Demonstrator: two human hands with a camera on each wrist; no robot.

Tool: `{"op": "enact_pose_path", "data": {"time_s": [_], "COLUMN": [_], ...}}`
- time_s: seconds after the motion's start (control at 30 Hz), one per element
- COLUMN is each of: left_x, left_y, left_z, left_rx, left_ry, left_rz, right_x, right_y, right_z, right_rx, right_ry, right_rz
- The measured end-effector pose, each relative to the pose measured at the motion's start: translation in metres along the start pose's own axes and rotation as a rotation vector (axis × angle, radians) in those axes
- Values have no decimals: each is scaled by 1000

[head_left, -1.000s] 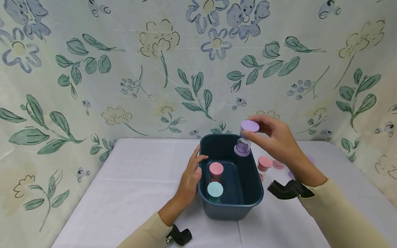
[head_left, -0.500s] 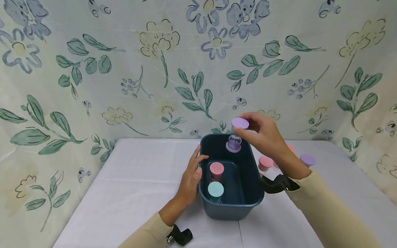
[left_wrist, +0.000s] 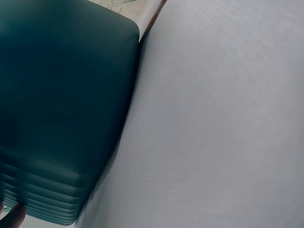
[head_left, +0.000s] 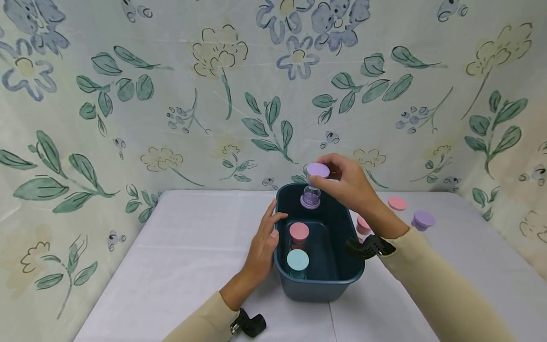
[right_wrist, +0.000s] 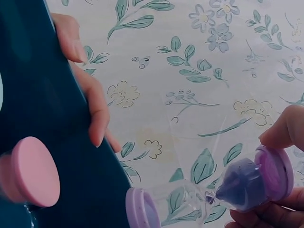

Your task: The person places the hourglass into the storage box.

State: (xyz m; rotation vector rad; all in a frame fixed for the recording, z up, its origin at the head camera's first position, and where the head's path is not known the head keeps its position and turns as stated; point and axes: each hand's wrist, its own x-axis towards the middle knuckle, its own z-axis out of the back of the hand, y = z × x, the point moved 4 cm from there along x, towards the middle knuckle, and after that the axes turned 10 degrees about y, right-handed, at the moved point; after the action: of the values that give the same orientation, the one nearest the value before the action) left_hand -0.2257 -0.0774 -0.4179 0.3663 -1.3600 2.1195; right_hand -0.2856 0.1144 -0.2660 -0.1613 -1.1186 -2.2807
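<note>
My right hand (head_left: 344,183) pinches a purple-capped sand timer (head_left: 310,197) by its upper cap, holding it upright over the far end of a dark teal plastic bin (head_left: 318,289). In the right wrist view, purple sand fills the bulb next to the gripped cap (right_wrist: 275,173), and the clear bulb leads to the other cap. My left hand (head_left: 260,247) holds the bin's left side, with thumb and a finger over the rim. Inside the bin, a pink-capped timer (head_left: 298,232) stands behind a mint-capped timer (head_left: 297,260).
Right of the bin, on the white-covered table (head_left: 192,256), stand a purple-capped piece (head_left: 423,219), a pink-capped one (head_left: 397,203) and another pink one (head_left: 363,224), partly hidden by the bin and right arm. A floral cloth (head_left: 231,118) hangs behind the table.
My right hand has carried the purple sand timer leftward across the bin's far end, uncovering more of the pieces on the right. The left hand and bin have stayed in place.
</note>
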Motion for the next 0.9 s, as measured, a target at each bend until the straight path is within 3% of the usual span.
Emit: {"op": "enact_pose_path", "data": {"time_s": [0.9], "left_x": [1], "left_y": [1], "left_z": [-4], "left_rx": [0], "left_ry": [-4], "left_rz": [4], "right_x": [26], "right_y": [-15], "right_z": [-34], "right_rx": [69], "right_ry": [85], "right_rz": [-66]}}
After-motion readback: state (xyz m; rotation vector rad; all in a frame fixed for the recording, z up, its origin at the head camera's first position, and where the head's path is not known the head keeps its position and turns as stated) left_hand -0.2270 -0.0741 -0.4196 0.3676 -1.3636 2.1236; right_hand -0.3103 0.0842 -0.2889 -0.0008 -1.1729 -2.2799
